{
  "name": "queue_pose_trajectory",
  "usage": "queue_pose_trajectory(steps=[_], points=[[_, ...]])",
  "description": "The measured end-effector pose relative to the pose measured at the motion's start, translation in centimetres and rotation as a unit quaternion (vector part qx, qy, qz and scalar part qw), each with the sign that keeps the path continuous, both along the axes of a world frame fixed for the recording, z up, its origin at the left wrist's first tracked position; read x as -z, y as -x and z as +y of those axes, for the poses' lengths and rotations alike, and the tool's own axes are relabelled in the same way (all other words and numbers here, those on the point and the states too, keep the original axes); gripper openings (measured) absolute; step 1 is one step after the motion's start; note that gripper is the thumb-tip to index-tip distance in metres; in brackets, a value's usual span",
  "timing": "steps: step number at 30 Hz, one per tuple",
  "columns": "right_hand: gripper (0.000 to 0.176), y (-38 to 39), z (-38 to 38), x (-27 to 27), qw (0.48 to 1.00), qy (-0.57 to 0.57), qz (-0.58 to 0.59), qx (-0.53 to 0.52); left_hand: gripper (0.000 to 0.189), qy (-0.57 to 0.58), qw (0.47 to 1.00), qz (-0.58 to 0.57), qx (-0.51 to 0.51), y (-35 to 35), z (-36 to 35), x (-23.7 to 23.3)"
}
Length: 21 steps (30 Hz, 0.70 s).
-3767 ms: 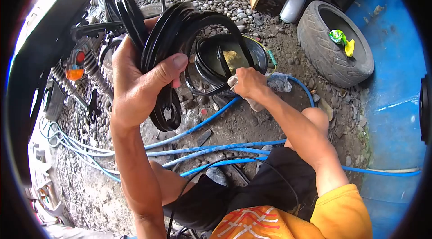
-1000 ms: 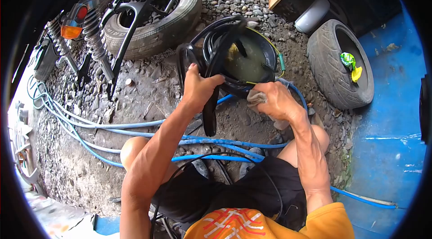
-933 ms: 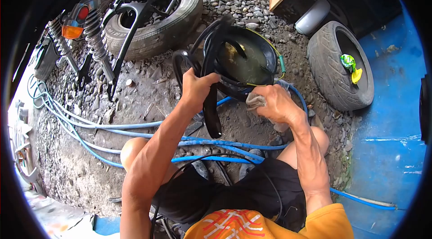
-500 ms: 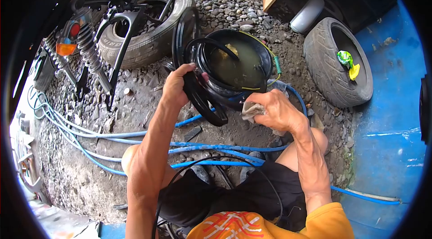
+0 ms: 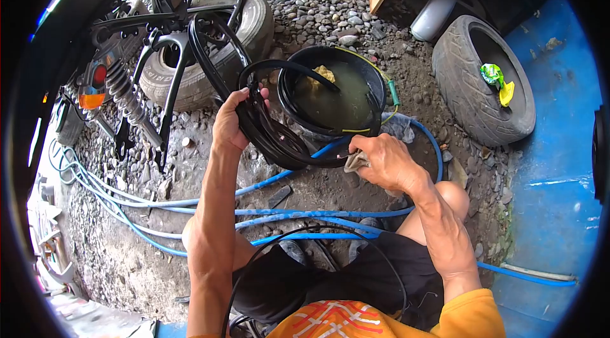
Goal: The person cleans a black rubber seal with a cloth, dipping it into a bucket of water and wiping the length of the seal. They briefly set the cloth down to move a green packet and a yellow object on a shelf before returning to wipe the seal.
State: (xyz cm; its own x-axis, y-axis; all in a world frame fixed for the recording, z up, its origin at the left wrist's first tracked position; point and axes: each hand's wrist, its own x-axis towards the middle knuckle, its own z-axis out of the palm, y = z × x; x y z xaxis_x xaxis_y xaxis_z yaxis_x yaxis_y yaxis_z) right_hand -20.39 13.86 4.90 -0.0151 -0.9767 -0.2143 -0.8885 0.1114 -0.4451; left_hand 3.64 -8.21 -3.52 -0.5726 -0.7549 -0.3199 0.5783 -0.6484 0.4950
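Wet, glossy black parts, long and curved and looped together (image 5: 270,134), hang from my left hand (image 5: 234,120), whose fingers are wrapped round their upper part. One curved black strip reaches over the rim of a black bucket (image 5: 284,99) and down into murky water with a yellowish sponge-like lump (image 5: 322,75). My right hand (image 5: 387,161) pinches a grey-beige cloth (image 5: 356,161) against the right end of the black parts, just below the bucket.
A motorcycle frame (image 5: 166,83) with shock springs and a tyre (image 5: 216,52) stand at the left. Another tyre (image 5: 467,83) with a green-yellow wrapper (image 5: 497,83) leans at the right. Blue hoses (image 5: 305,213) cross the ground before my feet. A blue sheet (image 5: 559,147) lies far right.
My left hand has moved slightly left and the black parts have swung left, away from the bucket, more spread out. The cloth in my right hand now meets their right end.
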Motion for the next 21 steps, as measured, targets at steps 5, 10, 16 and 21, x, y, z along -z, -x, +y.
queue_pose_trajectory(steps=[5,10,16,21], points=[[0.036,-0.6,0.2,1.9,0.996,-0.044,0.071,-0.011,0.032,0.075,0.997,-0.031,0.01,0.3,1.2,-2.4],[0.045,-1.5,0.1,3.1,0.991,-0.098,0.088,-0.032,0.031,0.189,0.971,-0.144,-0.012,0.3,2.6,-4.2],[0.073,4.4,-1.3,1.1,0.983,-0.082,-0.053,-0.157,0.03,0.234,0.959,-0.16,-0.002,-0.1,3.1,-5.5],[0.047,8.4,-4.1,-3.3,0.931,-0.088,-0.355,0.008,0.028,0.229,0.961,-0.157,-0.001,0.2,3.7,-6.1]])
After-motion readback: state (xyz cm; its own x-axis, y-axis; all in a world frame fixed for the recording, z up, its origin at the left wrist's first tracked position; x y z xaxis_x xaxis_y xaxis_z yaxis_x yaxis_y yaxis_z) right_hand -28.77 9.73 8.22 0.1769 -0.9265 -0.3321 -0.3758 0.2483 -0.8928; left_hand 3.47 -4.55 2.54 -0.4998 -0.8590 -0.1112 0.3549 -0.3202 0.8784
